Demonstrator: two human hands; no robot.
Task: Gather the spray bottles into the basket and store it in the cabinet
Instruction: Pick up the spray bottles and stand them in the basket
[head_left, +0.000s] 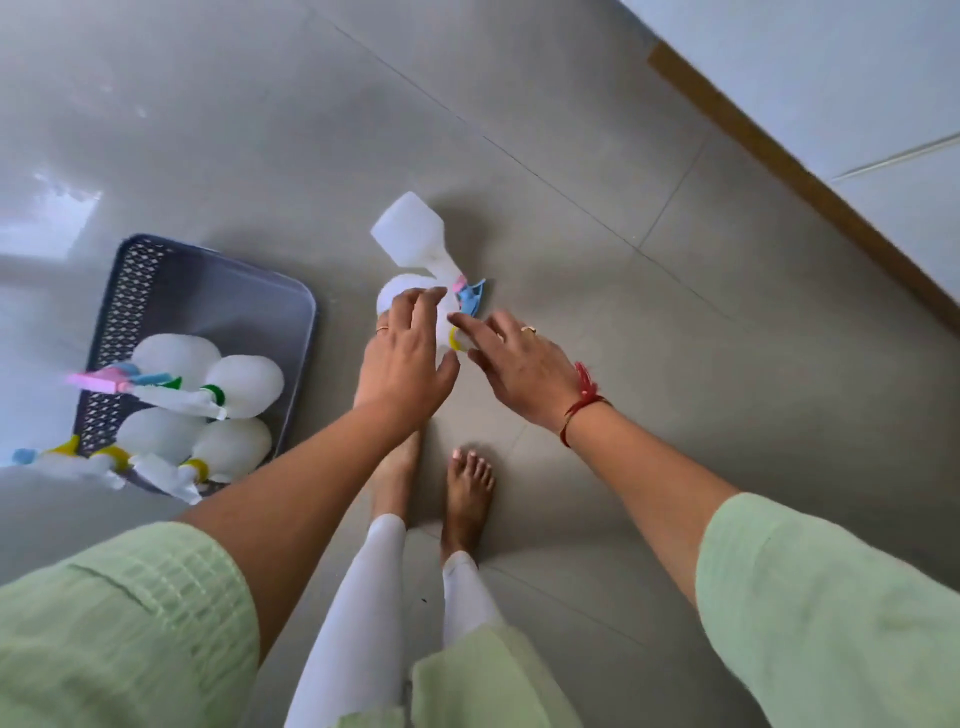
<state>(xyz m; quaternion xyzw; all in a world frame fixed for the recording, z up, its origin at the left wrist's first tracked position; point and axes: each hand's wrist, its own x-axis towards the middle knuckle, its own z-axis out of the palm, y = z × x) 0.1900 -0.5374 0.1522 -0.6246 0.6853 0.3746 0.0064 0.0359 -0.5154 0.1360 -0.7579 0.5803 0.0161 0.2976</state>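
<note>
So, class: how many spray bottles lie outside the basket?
2, both on the floor: a flat-sided bottle beyond the hands, and a round bottle under the left hand. Hands may hide more.

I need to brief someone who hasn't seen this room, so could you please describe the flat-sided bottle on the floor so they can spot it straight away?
Start at the dark basket on the tiled floor; to its right, two white bottles lie loose just beyond the hands. The one meant is the flat-sided bottle, farther from the person. Unlike its round-bodied neighbour, its body is squared and slab-like.
</note>
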